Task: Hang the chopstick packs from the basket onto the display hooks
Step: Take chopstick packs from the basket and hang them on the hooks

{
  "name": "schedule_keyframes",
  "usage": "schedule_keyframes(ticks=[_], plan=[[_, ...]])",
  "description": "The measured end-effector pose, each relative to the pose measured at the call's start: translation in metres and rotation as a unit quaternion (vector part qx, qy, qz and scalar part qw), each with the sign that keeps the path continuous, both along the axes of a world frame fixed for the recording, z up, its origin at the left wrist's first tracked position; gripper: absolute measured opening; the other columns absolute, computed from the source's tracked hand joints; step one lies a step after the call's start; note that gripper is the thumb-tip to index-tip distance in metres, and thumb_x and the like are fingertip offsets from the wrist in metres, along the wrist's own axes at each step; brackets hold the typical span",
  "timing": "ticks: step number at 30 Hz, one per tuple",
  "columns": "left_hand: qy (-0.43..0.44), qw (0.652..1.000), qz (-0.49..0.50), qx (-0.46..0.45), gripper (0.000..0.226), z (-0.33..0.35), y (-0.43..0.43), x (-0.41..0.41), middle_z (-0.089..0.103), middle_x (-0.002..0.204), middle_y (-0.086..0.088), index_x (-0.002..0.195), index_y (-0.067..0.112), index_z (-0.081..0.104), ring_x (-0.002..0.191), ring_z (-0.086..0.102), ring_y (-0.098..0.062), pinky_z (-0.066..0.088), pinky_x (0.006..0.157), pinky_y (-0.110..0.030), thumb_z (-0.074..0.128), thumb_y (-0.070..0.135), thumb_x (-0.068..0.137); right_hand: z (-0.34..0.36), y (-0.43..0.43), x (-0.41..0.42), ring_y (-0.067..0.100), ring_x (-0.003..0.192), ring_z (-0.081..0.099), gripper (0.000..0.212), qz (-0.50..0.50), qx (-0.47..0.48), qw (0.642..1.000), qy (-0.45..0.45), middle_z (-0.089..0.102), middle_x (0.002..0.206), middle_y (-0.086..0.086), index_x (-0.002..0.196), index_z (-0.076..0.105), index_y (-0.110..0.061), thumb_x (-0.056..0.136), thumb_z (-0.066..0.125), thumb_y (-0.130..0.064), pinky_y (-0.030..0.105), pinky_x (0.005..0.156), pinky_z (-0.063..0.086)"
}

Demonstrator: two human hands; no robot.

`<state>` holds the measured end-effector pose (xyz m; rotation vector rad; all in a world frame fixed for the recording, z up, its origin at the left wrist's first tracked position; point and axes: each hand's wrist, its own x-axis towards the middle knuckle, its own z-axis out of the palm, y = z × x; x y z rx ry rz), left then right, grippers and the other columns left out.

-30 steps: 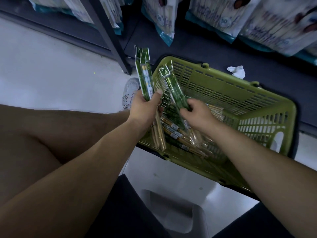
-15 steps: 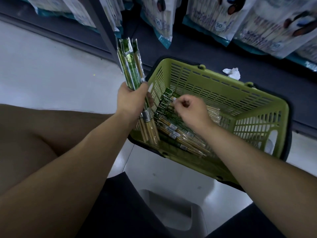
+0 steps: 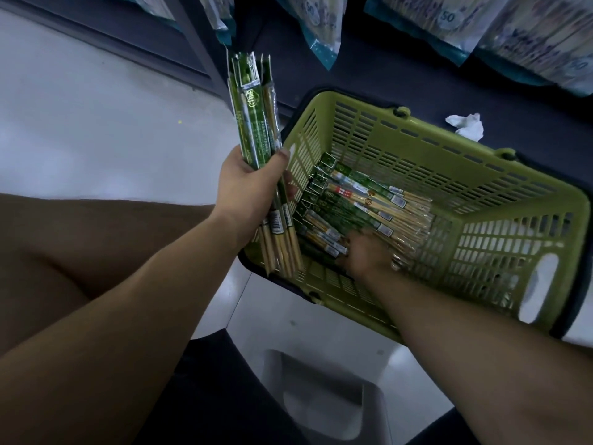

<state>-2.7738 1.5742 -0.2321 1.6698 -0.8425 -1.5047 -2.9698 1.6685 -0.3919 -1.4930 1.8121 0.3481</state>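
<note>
Several chopstick packs (image 3: pixel 256 130) tight in left hand (image 3: pixel 247 187); right hand (image 3: pixel 362 255), grip unclear, in basket (image 3: pixel 417 149).

Glossy clear-and-green film packs (image 3: pixel 256 123) over pale wooden sticks; matt slotted plastic basket (image 3: pixel 417 149)

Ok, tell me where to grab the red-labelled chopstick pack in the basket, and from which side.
Pinch the red-labelled chopstick pack across its narrow width near the middle, coming from above with the right hand. It lies flat on top in the green basket, long and thin, so both edges are probably reachable, and its header end is left free.
</note>
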Motion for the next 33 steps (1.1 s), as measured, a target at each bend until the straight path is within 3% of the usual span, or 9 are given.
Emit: schedule_keyframes(ticks=[8,17,20,22,25,28,31,33], plan=[[-0.018,1.000,0.001,-0.011,0.029,-0.004,-0.001,-0.001,0.069,0.076,-0.007,0.114,0.013,0.057,0.064,0.072,-0.023,0.060,0.062,-0.034,0.073,0.026,0.093,-0.002,0.006,-0.010,0.030,0.102,0.059,0.027,0.026,0.016,1.000,-0.006,0.058,0.115,0.011,0.114,0.066,-0.018,0.091,0.071,-0.033,0.032,0.074,0.048],[-0.021,1.000,-0.007,-0.021,0.028,-0.008,-0.001,0.000,0.070,0.074,-0.008,0.113,0.014,0.058,0.061,0.072,-0.023,0.059,0.058,-0.031,0.072,0.027,0.093,0.000,0.003,-0.011,0.023,0.082,0.059,0.018,0.008,0.003,1.000,-0.021,0.071,0.100,0.007,0.110,0.070,-0.021,0.093,0.069,-0.029,0.028,0.065,0.041],[-0.021,0.999,-0.009,-0.022,0.027,-0.008,-0.001,-0.001,0.070,0.074,-0.007,0.113,0.016,0.057,0.062,0.072,-0.022,0.058,0.059,-0.031,0.072,0.028,0.093,0.005,-0.001,-0.017,0.022,0.073,0.059,0.007,-0.009,-0.004,0.999,-0.036,0.070,0.090,0.006,0.094,0.067,-0.024,0.094,0.068,-0.030,0.028,0.057,0.039],[-0.017,1.000,-0.006,-0.019,0.028,-0.008,-0.001,-0.001,0.070,0.074,-0.007,0.113,0.015,0.057,0.062,0.071,-0.022,0.059,0.059,-0.032,0.072,0.027,0.093,0.012,-0.004,-0.021,0.018,0.065,0.057,0.014,-0.046,-0.014,0.997,-0.063,0.065,0.078,0.001,0.083,0.061,-0.027,0.094,0.069,-0.030,0.026,0.051,0.034],[-0.010,1.000,-0.008,-0.012,0.030,-0.006,0.000,-0.002,0.069,0.072,-0.004,0.113,0.013,0.056,0.062,0.071,-0.022,0.059,0.059,-0.034,0.074,0.028,0.093,0.033,-0.016,-0.027,0.019,0.069,0.060,0.011,-0.097,-0.036,0.986,-0.134,0.062,0.075,-0.003,0.084,0.065,-0.028,0.093,0.072,-0.027,0.026,0.055,0.037],[-0.007,1.000,-0.018,0.001,0.029,-0.003,0.003,-0.006,0.070,0.071,0.000,0.113,0.012,0.057,0.063,0.071,-0.019,0.060,0.060,-0.033,0.072,0.029,0.095,0.072,-0.039,-0.028,0.005,0.071,0.059,0.006,-0.133,-0.073,0.968,-0.201,0.063,0.078,-0.014,0.096,0.074,-0.027,0.091,0.075,-0.027,0.022,0.057,0.038],[0.006,0.999,-0.034,0.018,0.031,0.003,0.007,-0.017,0.073,0.080,0.004,0.116,0.015,0.061,0.068,0.073,-0.012,0.058,0.063,-0.031,0.073,0.033,0.095,0.124,-0.065,-0.026,0.016,0.080,0.070,0.005,-0.177,-0.103,0.944,-0.259,0.074,0.085,-0.003,0.094,0.074,-0.028,0.090,0.076,-0.032,0.031,0.069,0.053],[0.027,0.998,-0.058,0.014,0.034,0.012,0.009,-0.027,0.078,0.092,0.008,0.122,0.018,0.065,0.083,0.075,-0.010,0.061,0.074,-0.036,0.074,0.035,0.094,0.161,-0.077,-0.024,0.017,0.082,0.074,0.013,-0.198,-0.106,0.921,-0.319,0.078,0.089,0.003,0.098,0.076,-0.022,0.089,0.078,-0.031,0.036,0.072,0.057]])
